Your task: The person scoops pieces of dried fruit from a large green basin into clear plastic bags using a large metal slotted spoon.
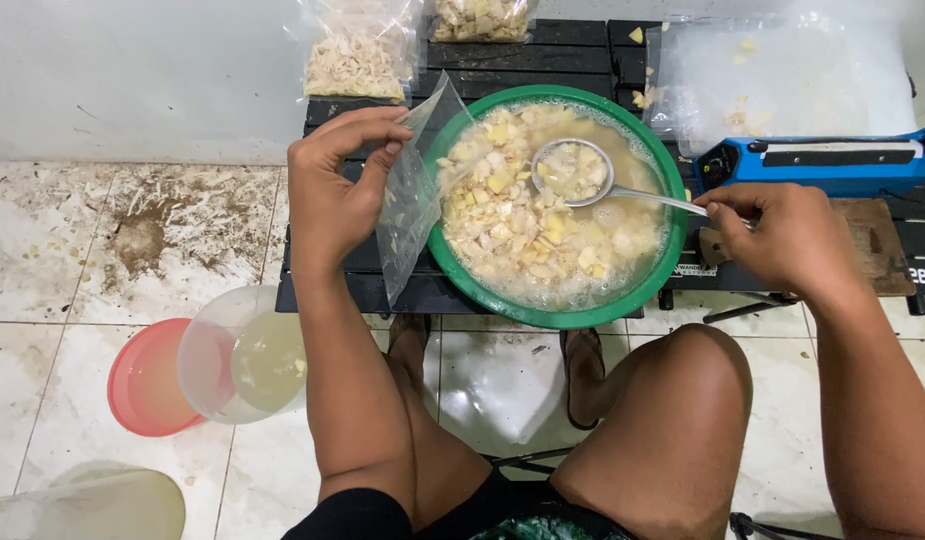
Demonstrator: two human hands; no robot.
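We pinch the clear bag (415,190) open with our left hand (335,190) at the green basin (663,270) rim; right hand (783,240) grips the ladle (575,172), loaded. Judgement: drain first, keep mouth wide.

Stained white floor tiles (103,230), white wall (133,70)

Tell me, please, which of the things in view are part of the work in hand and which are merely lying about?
In use:
left hand holding clear plastic bag
right hand holding metal ladle
green bowl of yellow pieces in liquid

Lying about:
filled bags
blue sealing machine
pink lid
clear container
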